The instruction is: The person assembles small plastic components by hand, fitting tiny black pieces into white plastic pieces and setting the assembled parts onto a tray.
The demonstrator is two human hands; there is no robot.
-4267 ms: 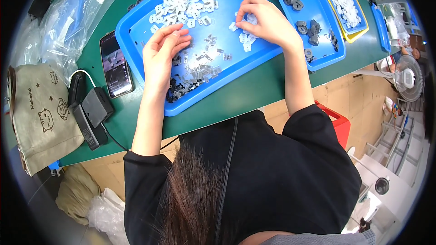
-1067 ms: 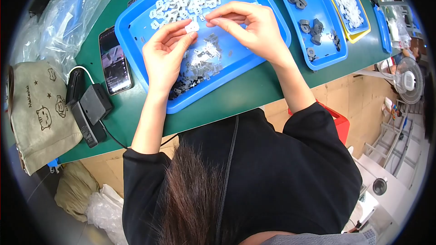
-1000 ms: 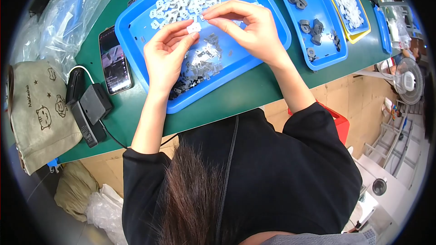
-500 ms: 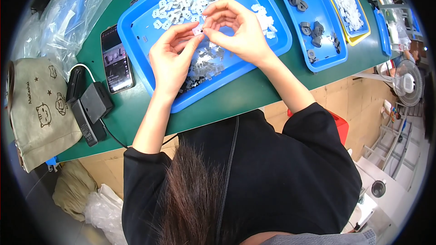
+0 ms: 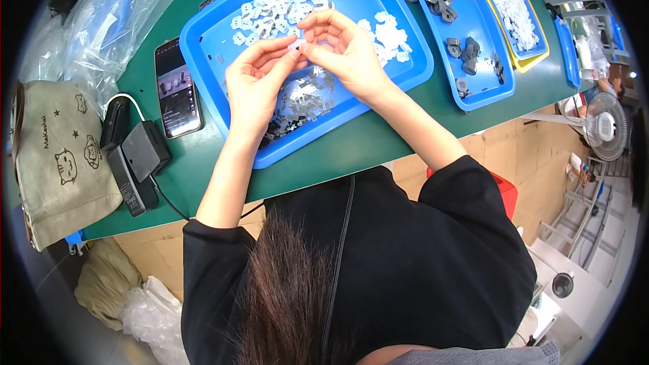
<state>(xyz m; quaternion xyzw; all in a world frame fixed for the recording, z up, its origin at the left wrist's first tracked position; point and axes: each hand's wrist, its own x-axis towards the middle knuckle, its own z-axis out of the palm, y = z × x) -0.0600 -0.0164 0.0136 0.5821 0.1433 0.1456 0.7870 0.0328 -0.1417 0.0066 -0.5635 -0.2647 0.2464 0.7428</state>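
Over a large blue tray [image 5: 203,88], my two hands meet fingertip to fingertip. Between thumb and forefinger my left hand [image 5: 257,81] pinches a small white plastic part [image 5: 295,44]. My right hand [image 5: 348,57] is pinched at the same part; a small dark piece shows by its thumb tip, too small to name. Beyond my hands lies a heap of white plastic parts [image 5: 280,5] in the tray. Another pile of white pieces [image 5: 389,39] is to the right of my right hand. Thin metal pieces [image 5: 307,94] are scattered in the tray below my hands.
A phone [image 5: 177,91] lies left of the tray, near a black adapter [image 5: 144,150] and a beige cloth bag [image 5: 64,162]. To the right stand a smaller blue tray [image 5: 476,98] with dark round parts and a yellow tray [image 5: 534,62] under a blue one holding white pieces.
My right hand has shifted slightly left and down, its fingertips still at the white part. My left hand stays nearly in place. The view has shifted slightly.
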